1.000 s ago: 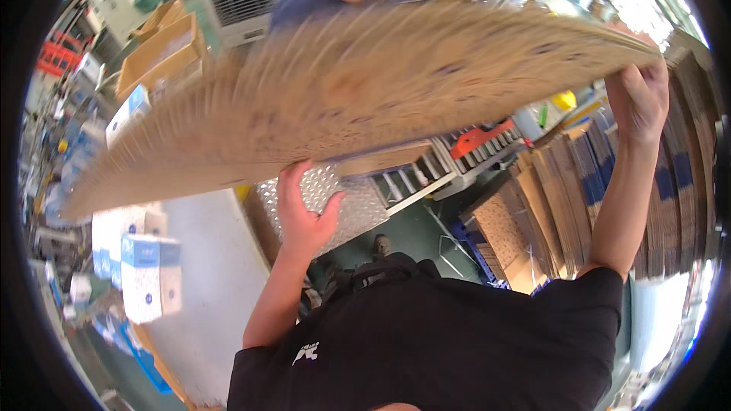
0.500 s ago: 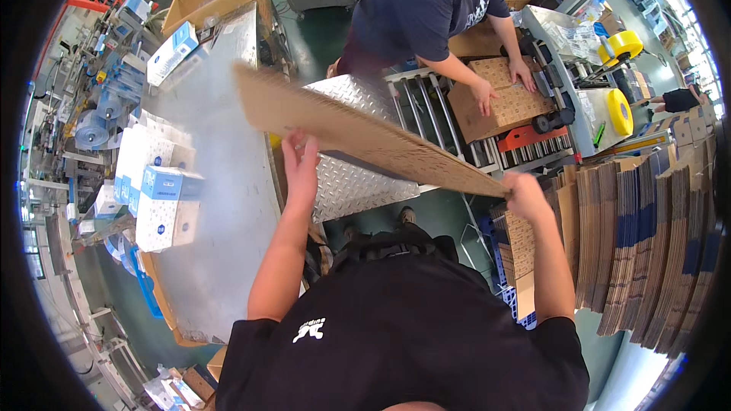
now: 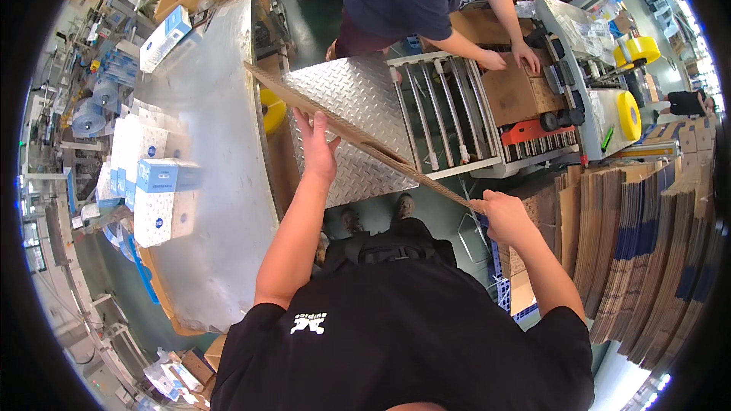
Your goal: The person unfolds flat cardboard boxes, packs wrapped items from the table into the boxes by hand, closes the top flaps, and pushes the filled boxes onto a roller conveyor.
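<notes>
A flattened brown cardboard box [image 3: 350,133] is held nearly edge-on in front of me, slanting from upper left down to the right. My right hand [image 3: 499,217] is closed around its lower right end. Under its left half, my left hand [image 3: 316,144] has its fingers spread and resting against the cardboard's near side; it does not wrap round it. A slot shows near the middle of the cardboard. Beneath it lies a diamond-plate metal surface [image 3: 354,99], partly hidden by the cardboard.
A metal table [image 3: 221,205] with white-and-blue boxes [image 3: 156,198] stands left. Ahead, a roller conveyor [image 3: 445,118] leads to a taping machine with yellow tape rolls [image 3: 628,114], where a co-worker [image 3: 422,0] handles a carton [image 3: 518,95]. Stacked flat cartons [image 3: 640,243] stand right.
The cardboard has turned from showing its broad face to nearly edge-on. My right hand has moved left and slightly down, my left hand slightly right. The co-worker's carton has shifted toward the machine.
</notes>
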`<action>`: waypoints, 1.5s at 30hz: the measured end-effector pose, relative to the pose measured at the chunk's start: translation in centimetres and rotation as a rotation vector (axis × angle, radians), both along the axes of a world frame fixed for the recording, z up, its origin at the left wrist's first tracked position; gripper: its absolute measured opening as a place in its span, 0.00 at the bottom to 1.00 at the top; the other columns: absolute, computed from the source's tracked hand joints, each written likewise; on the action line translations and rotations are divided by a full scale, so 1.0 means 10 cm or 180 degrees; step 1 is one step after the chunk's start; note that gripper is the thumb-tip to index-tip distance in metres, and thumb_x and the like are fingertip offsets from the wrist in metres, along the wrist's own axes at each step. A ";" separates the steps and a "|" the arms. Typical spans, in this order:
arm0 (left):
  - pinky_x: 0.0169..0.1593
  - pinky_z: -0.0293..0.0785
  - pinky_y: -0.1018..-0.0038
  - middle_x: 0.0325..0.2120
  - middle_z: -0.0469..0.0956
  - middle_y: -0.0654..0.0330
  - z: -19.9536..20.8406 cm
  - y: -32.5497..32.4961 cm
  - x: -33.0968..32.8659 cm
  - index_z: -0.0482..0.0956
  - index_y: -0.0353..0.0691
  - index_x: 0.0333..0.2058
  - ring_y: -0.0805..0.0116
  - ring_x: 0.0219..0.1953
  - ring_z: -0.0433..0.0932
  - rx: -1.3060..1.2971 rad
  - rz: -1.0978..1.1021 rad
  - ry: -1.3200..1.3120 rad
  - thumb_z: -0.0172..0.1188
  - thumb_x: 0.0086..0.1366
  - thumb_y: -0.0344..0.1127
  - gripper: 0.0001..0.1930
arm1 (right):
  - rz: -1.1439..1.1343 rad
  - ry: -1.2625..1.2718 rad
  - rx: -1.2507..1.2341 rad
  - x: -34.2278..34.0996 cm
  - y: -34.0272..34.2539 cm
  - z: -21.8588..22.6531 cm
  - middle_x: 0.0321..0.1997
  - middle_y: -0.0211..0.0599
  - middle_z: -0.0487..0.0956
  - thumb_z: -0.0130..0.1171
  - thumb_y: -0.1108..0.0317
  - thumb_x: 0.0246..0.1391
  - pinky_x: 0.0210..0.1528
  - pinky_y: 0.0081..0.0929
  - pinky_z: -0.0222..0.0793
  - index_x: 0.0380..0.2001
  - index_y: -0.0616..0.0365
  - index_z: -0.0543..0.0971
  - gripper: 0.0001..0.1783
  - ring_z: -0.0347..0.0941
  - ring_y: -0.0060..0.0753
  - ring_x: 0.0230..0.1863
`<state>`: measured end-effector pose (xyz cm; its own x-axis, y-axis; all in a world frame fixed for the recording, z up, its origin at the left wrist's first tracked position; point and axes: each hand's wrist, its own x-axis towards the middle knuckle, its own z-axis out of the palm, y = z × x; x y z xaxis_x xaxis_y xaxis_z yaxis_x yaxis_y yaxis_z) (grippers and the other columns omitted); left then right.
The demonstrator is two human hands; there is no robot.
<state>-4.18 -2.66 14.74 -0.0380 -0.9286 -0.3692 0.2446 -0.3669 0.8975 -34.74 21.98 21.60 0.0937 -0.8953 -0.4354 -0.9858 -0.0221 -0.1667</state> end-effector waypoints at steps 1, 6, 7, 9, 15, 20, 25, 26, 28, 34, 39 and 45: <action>0.65 0.61 0.48 0.76 0.44 0.58 0.04 -0.04 0.04 0.30 0.56 0.77 0.56 0.73 0.54 -0.0081 -0.0006 0.0199 0.61 0.69 0.51 0.52 | 0.0082 -0.0002 0.0072 0.07 -0.10 0.08 0.38 0.36 0.77 0.68 0.75 0.34 0.43 0.39 0.78 0.52 0.49 0.83 0.33 0.79 0.42 0.45; 0.62 0.67 0.50 0.72 0.55 0.58 -0.22 -0.34 0.38 0.32 0.57 0.77 0.58 0.68 0.61 -0.0083 0.0146 0.0183 0.65 0.67 0.45 0.53 | 0.0229 -0.0124 0.0381 0.18 -0.42 -0.05 0.44 0.38 0.79 0.72 0.68 0.38 0.45 0.38 0.78 0.61 0.46 0.77 0.40 0.78 0.42 0.46; 0.63 0.67 0.51 0.71 0.56 0.56 -0.32 -0.36 0.47 0.33 0.58 0.77 0.57 0.68 0.61 -0.0067 0.0172 0.0250 0.66 0.67 0.42 0.53 | -0.0147 -0.1205 0.0454 0.16 -0.56 -0.12 0.47 0.37 0.79 0.72 0.68 0.39 0.47 0.34 0.76 0.64 0.45 0.75 0.43 0.76 0.38 0.45; 0.65 0.67 0.53 0.71 0.57 0.55 -0.39 -0.32 0.58 0.34 0.55 0.76 0.57 0.68 0.61 -0.0310 0.0149 0.0312 0.67 0.67 0.42 0.53 | -0.0804 -0.2554 0.0873 0.00 -0.69 -0.28 0.57 0.36 0.78 0.74 0.65 0.44 0.53 0.28 0.72 0.69 0.45 0.72 0.45 0.71 0.27 0.47; 0.71 0.58 0.67 0.72 0.52 0.48 -0.34 -0.44 1.08 0.32 0.39 0.76 0.56 0.72 0.57 -0.0898 -0.0160 -0.0784 0.54 0.54 0.18 0.54 | -0.1174 -0.1879 0.0158 0.00 -0.86 -0.08 0.38 0.44 0.85 0.67 0.66 0.50 0.44 0.40 0.77 0.61 0.48 0.79 0.31 0.81 0.43 0.35; 0.77 0.43 0.63 0.74 0.47 0.39 0.49 -0.11 1.01 0.37 0.27 0.73 0.46 0.77 0.43 -0.1900 -0.2122 -0.2315 0.57 0.53 0.22 0.52 | -0.1223 0.0644 -0.0305 -0.11 -0.68 0.48 0.32 0.53 0.83 0.61 0.70 0.48 0.41 0.48 0.78 0.69 0.55 0.67 0.41 0.82 0.54 0.34; 0.71 0.47 0.35 0.76 0.44 0.43 0.20 0.75 -0.30 0.40 0.37 0.75 0.42 0.78 0.36 -0.1831 -0.4439 -0.3306 0.66 0.57 0.43 0.55 | -0.1114 0.0691 0.1032 0.12 -0.70 -0.26 0.41 0.56 0.84 0.57 0.39 0.56 0.48 0.48 0.78 0.69 0.61 0.66 0.46 0.83 0.56 0.45; 0.68 0.42 0.23 0.76 0.45 0.48 0.17 0.89 -0.53 0.46 0.39 0.75 0.42 0.78 0.34 -0.1890 -0.4867 -0.3895 0.65 0.60 0.52 0.52 | -0.0983 0.0729 0.1148 0.06 -0.70 -0.62 0.42 0.56 0.85 0.54 0.32 0.57 0.50 0.48 0.78 0.68 0.61 0.68 0.49 0.82 0.58 0.46; 0.60 0.31 0.12 0.77 0.45 0.55 -0.24 0.87 -0.58 0.60 0.43 0.72 0.44 0.79 0.30 -0.1869 -0.5945 -0.4664 0.58 0.61 0.67 0.48 | -0.0801 -0.0385 0.1227 -0.03 -0.54 -1.04 0.50 0.52 0.84 0.54 0.30 0.58 0.53 0.51 0.76 0.65 0.59 0.73 0.46 0.80 0.61 0.51; 0.71 0.35 0.29 0.75 0.51 0.53 -0.23 0.33 -0.84 0.64 0.48 0.70 0.54 0.78 0.42 -0.4873 -0.3125 -0.4685 0.67 0.56 0.51 0.44 | -0.0170 -0.1247 0.0665 -0.05 0.09 -0.61 0.62 0.57 0.74 0.70 0.46 0.45 0.65 0.54 0.63 0.62 0.55 0.77 0.42 0.68 0.62 0.64; 0.74 0.42 0.40 0.72 0.58 0.52 -0.03 0.17 -1.02 0.65 0.41 0.67 0.57 0.75 0.54 -0.4606 -0.2889 -0.4497 0.64 0.59 0.45 0.38 | -0.1190 -0.0490 -0.0718 -0.12 0.34 -0.88 0.70 0.63 0.63 0.76 0.48 0.37 0.71 0.58 0.55 0.61 0.55 0.76 0.46 0.54 0.70 0.72; 0.75 0.38 0.40 0.74 0.57 0.54 -0.26 0.23 -0.49 0.60 0.47 0.72 0.54 0.77 0.49 -0.2637 -0.5095 -0.2968 0.48 0.73 0.52 0.32 | -0.0401 -0.2550 0.1614 0.54 0.28 -0.38 0.72 0.50 0.68 0.70 0.41 0.50 0.71 0.42 0.61 0.65 0.50 0.74 0.43 0.65 0.49 0.71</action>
<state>-9.07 -0.40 12.14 -0.9197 -0.1835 -0.3470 -0.3613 0.7417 0.5652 -29.34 24.74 17.77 0.4481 -0.6416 -0.6225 -0.5648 0.3365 -0.7535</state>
